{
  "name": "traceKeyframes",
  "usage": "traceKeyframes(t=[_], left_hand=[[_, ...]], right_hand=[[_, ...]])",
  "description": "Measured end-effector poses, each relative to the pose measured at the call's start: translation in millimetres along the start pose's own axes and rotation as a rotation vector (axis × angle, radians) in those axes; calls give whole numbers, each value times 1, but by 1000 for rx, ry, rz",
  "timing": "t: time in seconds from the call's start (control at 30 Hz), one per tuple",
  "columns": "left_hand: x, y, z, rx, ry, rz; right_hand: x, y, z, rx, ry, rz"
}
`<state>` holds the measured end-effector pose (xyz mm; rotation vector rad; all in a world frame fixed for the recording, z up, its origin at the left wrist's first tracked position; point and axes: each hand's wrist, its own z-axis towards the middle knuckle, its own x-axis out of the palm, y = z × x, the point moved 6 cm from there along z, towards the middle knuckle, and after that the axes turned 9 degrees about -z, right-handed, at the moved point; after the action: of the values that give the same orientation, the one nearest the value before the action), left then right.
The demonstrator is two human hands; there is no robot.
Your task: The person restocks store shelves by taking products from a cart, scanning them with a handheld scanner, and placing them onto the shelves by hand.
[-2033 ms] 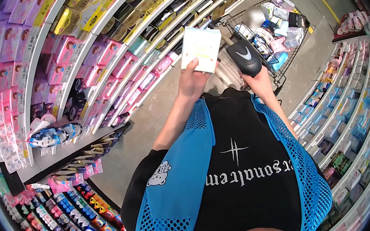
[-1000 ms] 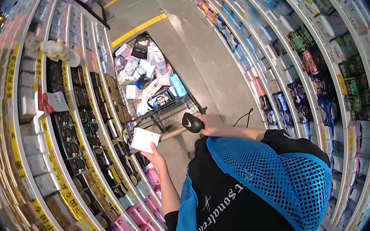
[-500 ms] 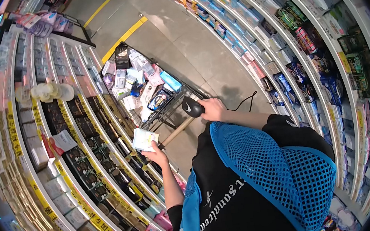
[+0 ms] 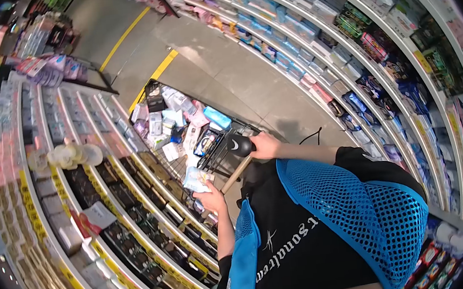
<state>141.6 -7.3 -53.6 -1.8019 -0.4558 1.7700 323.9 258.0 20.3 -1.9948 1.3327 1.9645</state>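
Note:
My left hand (image 4: 211,199) is closed around a small white packet (image 4: 198,179) with yellowish print, held near the left shelves. In my right hand (image 4: 267,145) is a black handheld scanner (image 4: 239,145), its rounded head pointing left. The fingers wrap its grip, which they partly hide. Between the two hands runs the tan handle bar (image 4: 237,174) of a wire shopping cart (image 4: 222,155). A heap of packaged goods (image 4: 175,116) fills the cart, with a blue pack (image 4: 217,118) and a black box (image 4: 154,96) among them.
Shelves with yellow label strips (image 4: 102,254) curve along my left, holding many small boxes. More stocked shelves (image 4: 369,62) line the right. A display of packs (image 4: 48,68) stands at the far left. Yellow lines (image 4: 164,64) mark the grey floor, where a thin dark cable (image 4: 312,136) shows.
The view has tilted and shifted, so the cart appears lower. My left hand, with the packet, now appears closer to the cart handle and scanner. Both hands keep their hold.

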Motion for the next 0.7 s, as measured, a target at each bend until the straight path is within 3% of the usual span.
traceKeyframes(t=[0.33, 0.43, 0.53, 0.7], left_hand=[[12, -47, 45, -74, 203, 146], [24, -60, 66, -63, 210, -64], [53, -71, 85, -84, 311, 53], [65, -121, 128, -30, 313, -31]], right_hand=[[-19, 7, 52, 136, 72, -32], [-19, -6, 78, 216, 52, -53], [-27, -27, 101, 333, 63, 229], [-44, -32, 149, 289, -152, 61]])
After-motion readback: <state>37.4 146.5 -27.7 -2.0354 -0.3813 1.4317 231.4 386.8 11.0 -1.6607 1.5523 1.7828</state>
